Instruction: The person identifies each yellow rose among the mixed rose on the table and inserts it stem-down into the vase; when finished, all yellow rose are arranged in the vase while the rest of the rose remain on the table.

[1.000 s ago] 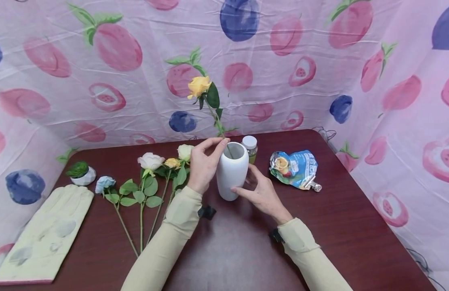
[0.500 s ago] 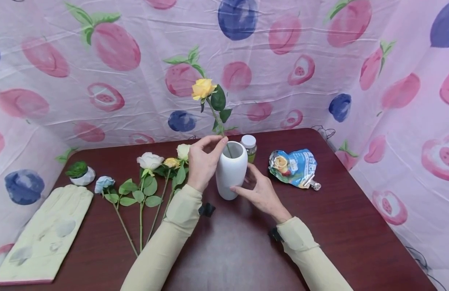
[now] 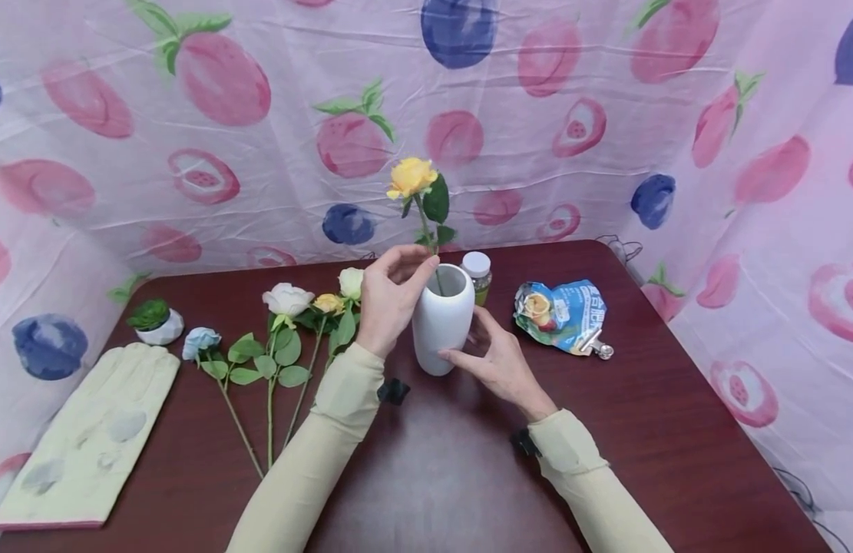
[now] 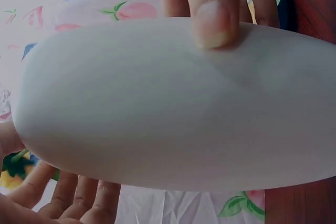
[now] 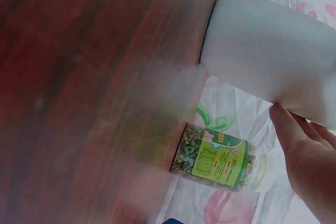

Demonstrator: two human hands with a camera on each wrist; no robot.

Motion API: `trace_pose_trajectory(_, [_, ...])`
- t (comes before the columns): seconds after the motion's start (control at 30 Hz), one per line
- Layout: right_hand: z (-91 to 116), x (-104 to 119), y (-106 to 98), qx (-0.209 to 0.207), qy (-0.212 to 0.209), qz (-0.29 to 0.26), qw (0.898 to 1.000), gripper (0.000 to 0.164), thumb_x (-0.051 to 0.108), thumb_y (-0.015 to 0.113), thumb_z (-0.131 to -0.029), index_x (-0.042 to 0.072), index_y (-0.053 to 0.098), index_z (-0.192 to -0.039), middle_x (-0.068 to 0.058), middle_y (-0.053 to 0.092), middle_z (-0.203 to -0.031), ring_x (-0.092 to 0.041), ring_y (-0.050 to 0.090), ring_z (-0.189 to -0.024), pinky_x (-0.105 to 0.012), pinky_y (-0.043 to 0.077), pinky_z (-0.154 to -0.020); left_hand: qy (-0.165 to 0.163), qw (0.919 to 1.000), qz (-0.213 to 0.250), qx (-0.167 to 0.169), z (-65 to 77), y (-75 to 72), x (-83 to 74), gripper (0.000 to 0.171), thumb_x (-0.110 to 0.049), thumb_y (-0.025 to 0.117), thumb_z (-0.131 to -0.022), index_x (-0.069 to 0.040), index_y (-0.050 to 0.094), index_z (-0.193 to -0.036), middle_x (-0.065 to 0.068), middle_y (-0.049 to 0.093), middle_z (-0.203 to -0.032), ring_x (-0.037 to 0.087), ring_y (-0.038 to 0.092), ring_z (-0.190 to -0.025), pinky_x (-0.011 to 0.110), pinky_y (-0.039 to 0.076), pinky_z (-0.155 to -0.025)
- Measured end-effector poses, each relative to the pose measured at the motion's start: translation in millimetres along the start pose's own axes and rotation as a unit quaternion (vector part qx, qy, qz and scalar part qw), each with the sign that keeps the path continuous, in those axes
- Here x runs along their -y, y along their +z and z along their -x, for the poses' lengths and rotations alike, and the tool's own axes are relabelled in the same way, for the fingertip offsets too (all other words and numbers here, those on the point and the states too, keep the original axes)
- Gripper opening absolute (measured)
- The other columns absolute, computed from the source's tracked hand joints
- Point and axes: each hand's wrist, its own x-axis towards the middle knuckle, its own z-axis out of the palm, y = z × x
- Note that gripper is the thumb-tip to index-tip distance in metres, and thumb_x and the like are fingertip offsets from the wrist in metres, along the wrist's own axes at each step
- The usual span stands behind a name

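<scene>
My left hand (image 3: 391,296) pinches the stem of a yellow rose (image 3: 412,178) between thumb and fingers at the rim of a white vase (image 3: 441,330). The stem's lower end is inside the vase mouth, and the bloom stands above it, tilted slightly left. The right hand (image 3: 498,365) holds the upright vase low on its right side, thumb in front and fingers behind. In the left wrist view the vase (image 4: 173,103) hides most of the rose. Fingers of my right hand (image 5: 310,166) touch the vase wall in the right wrist view.
Behind the vase stands a white-capped jar (image 5: 218,156) of small coloured pellets. A blue pouch (image 3: 564,315) with a metal clip lies to the right. On the left are several cut flowers (image 3: 288,299), a potted succulent (image 3: 157,322) and a pale glove (image 3: 87,438).
The yellow rose has swung right and stands more upright, its bloom lower against the backdrop. My left hand has shifted slightly right with the stem; the right hand keeps holding the vase.
</scene>
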Motion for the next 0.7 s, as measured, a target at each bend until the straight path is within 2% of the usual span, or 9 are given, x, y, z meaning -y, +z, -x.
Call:
trace_pose_trajectory(0.2, [0.0, -1.3, 6.3, 0.008, -0.011, 0.0, 1.0, 0.074, 0.028, 0.087, -0.084, 0.021, 0.049, -0.147, -0.009, 0.063, -0.141, -0.025, 0.063, -0.128, -0.045, 0.053, -0.104, 0.018, 0.9989, -0.043, -0.009, 7.8, -6.8, 1.7, 0.019, -0.027, 0.076, -0.095, -0.011, 0.078, -0.103, 0.005, 0.078, -0.1, 0.015, 0.073, -0.094, 0.032, 0.058, -0.087])
trace_pose_trajectory(0.33, [-0.5, -2.1, 5.8, 0.005, -0.017, 0.004, 1.0, 0.071, 0.024, 0.087, -0.085, 0.018, 0.05, -0.145, -0.01, 0.064, -0.138, -0.025, 0.064, -0.126, -0.044, 0.054, -0.104, 0.038, 0.998, -0.049, -0.011, 14.2, -15.4, 2.7, 0.022, -0.026, 0.075, -0.096, -0.008, 0.077, -0.107, 0.006, 0.078, -0.103, 0.015, 0.074, -0.098, 0.032, 0.059, -0.09])
trace_pose_trajectory(0.43, [-0.9, -2.4, 5.6, 0.007, -0.021, 0.003, 1.0, 0.07, 0.022, 0.087, -0.085, 0.017, 0.05, -0.145, -0.01, 0.065, -0.138, -0.023, 0.064, -0.126, -0.043, 0.054, -0.103, 0.038, 0.9974, -0.058, -0.02, 20.4, -32.2, 4.9, 0.02, -0.025, 0.075, -0.096, -0.008, 0.077, -0.108, 0.005, 0.077, -0.104, 0.014, 0.074, -0.097, 0.028, 0.06, -0.086])
trace_pose_trajectory(0.53, [-1.6, -2.2, 5.1, 0.01, -0.02, 0.007, 1.0, 0.07, 0.023, 0.086, -0.085, 0.018, 0.05, -0.145, -0.008, 0.065, -0.138, -0.022, 0.065, -0.125, -0.042, 0.054, -0.103, 0.025, 0.9949, -0.094, -0.025, 26.4, -61.2, 8.5, 0.02, -0.022, 0.076, -0.095, -0.008, 0.077, -0.108, 0.006, 0.078, -0.104, 0.015, 0.075, -0.096, 0.028, 0.06, -0.085])
trace_pose_trajectory(0.6, [-2.8, -2.4, 3.4, 0.008, -0.019, 0.012, 1.0, 0.07, 0.025, 0.086, -0.086, 0.019, 0.05, -0.145, -0.008, 0.065, -0.138, -0.022, 0.065, -0.125, -0.041, 0.054, -0.102, 0.006, 0.9873, -0.157, -0.021, 28.8, -84.8, 12.3, 0.02, -0.024, 0.076, -0.094, -0.009, 0.078, -0.108, 0.006, 0.078, -0.103, 0.016, 0.075, -0.095, 0.03, 0.06, -0.083])
trace_pose_trajectory(0.67, [-4.4, -2.3, 0.7, 0.004, -0.019, 0.02, 1.0, 0.07, 0.026, 0.086, -0.086, 0.019, 0.05, -0.145, -0.008, 0.065, -0.138, -0.023, 0.066, -0.124, -0.04, 0.055, -0.102, -0.008, 0.9725, -0.233, -0.004, 29.8, -107.5, 16.2, 0.021, -0.024, 0.075, -0.095, -0.008, 0.077, -0.11, 0.007, 0.079, -0.104, 0.019, 0.075, -0.095, 0.035, 0.06, -0.087])
trace_pose_trajectory(0.7, [-5.1, -2.5, -0.6, 0.002, -0.018, 0.021, 1.0, 0.069, 0.026, 0.086, -0.086, 0.019, 0.05, -0.145, -0.007, 0.065, -0.138, -0.023, 0.066, -0.124, -0.04, 0.054, -0.103, -0.011, 0.9625, -0.271, 0.008, 30.2, -118.1, 18.1, 0.022, -0.024, 0.075, -0.095, -0.008, 0.076, -0.111, 0.008, 0.079, -0.104, 0.021, 0.075, -0.096, 0.037, 0.06, -0.087])
